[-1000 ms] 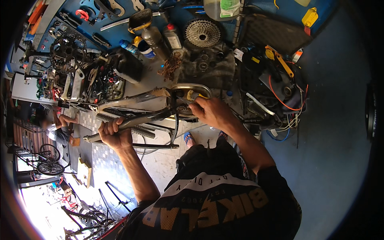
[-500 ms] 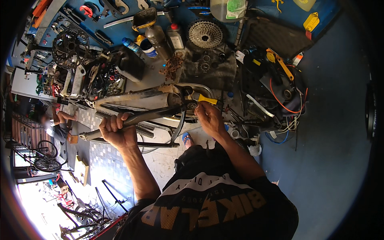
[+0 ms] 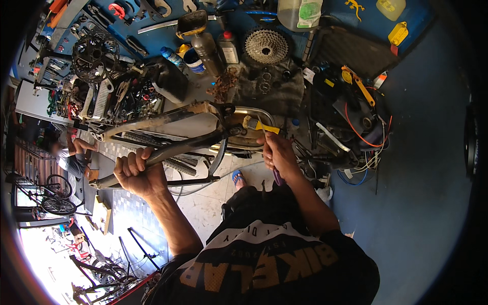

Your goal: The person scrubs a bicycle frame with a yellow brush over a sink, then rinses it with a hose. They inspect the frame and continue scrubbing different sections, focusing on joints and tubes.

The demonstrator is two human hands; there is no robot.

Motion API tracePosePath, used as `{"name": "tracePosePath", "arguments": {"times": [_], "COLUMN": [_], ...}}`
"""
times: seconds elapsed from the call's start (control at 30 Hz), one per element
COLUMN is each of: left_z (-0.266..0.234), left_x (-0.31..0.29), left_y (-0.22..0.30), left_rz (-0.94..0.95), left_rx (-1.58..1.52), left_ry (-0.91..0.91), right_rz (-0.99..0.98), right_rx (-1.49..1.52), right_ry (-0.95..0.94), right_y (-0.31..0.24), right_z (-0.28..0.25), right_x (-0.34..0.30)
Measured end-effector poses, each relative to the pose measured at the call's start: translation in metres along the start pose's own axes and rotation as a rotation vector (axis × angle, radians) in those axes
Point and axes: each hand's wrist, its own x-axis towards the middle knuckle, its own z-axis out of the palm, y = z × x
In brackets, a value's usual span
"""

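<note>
My left hand (image 3: 141,173) is closed around a tube of a dirty dark bicycle swingarm (image 3: 185,146), holding it in front of the bench. Its forked arms point left, and its linked end with round pivot holes points right. My right hand (image 3: 280,155) is closed round a slim tool with a purple handle (image 3: 278,178), whose thin shaft sticks up past my fingers. The hand stands apart from the swingarm's right end. Beyond it, a yellow-handled brush (image 3: 267,128) rests by an oval metal basin (image 3: 254,113). The tool's tip is too small to make out.
The bench carries a large cassette (image 3: 266,46), dark bottles (image 3: 207,53), a rag (image 3: 277,91) and piled tools (image 3: 127,96). Cables and parts (image 3: 358,122) crowd its right side. A bicycle tyre (image 3: 173,163) lies below the swingarm. Another person (image 3: 73,155) sits at far left.
My right hand has come away from the swingarm's pivot end, moving right and down, and the purple-handled tool now shows in it. The swingarm and my left hand have shifted left.
</note>
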Motion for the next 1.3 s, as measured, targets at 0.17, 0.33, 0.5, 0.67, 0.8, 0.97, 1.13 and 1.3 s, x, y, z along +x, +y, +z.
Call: {"name": "tracePosePath", "arguments": {"times": [0.17,0.33,0.5,0.67,0.8,0.97,1.13,1.3], "left_z": [0.002,0.000,-0.001,0.000,0.000,0.001,0.003,0.003], "left_x": [-0.001,-0.003,-0.006,-0.009,-0.012,-0.014,-0.017,-0.020], "left_y": [-0.003,-0.002,-0.003,-0.004,-0.004,-0.006,-0.009,-0.004], "left_rz": [0.010,0.006,0.027,0.038,0.041,0.039,0.046,0.017], "left_rx": [0.035,-0.018,0.029,0.025,0.017,-0.005,0.005,0.003], "left_ry": [-0.018,-0.014,-0.023,-0.023,-0.027,-0.029,-0.026,-0.048], "right_rz": [0.070,0.124,0.116,0.071,0.036,0.035,0.025,0.049], "right_rx": [0.271,0.432,0.493,0.553,0.574,0.669,0.777,0.783], "right_ry": [-0.268,-0.333,-0.335,-0.394,-0.394,-0.426,-0.391,-0.190], "right_y": [-0.008,-0.004,-0.002,0.004,0.008,0.011,0.019,0.013], "right_z": [0.034,0.054,0.061,0.071,0.076,0.080,0.088,0.086], "right_x": [-0.009,-0.009,-0.008,-0.006,-0.005,-0.003,-0.004,0.002]}}
